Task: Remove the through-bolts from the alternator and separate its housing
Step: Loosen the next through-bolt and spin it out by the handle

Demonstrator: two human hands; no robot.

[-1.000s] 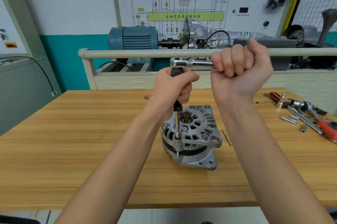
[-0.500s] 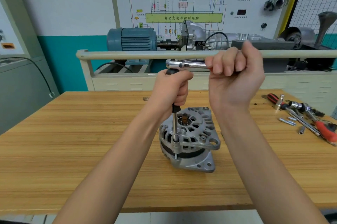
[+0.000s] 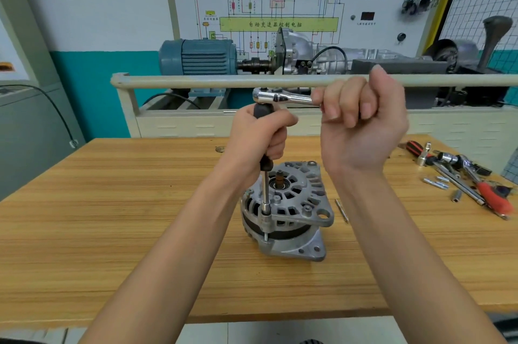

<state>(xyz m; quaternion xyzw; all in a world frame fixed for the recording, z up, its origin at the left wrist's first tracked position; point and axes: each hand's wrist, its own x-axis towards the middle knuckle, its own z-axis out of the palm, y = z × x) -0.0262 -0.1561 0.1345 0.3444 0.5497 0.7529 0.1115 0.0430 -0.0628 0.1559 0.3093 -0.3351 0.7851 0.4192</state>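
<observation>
One ribbed, cast-metal alternator [image 3: 286, 212] stood upright near the middle of a wood-grain table [image 3: 112, 231]. The left hand [image 3: 259, 137] gripped the black handle of a slim steel extension bar [image 3: 265, 192], its socket seated on a bolt at the housing's edge. The right hand [image 3: 361, 122] was fisted around one shiny chrome ratchet [image 3: 280, 97]. One loose bolt [image 3: 342, 210] lay just beside the alternator, with assorted tools [image 3: 462, 175] at the table's right.
</observation>
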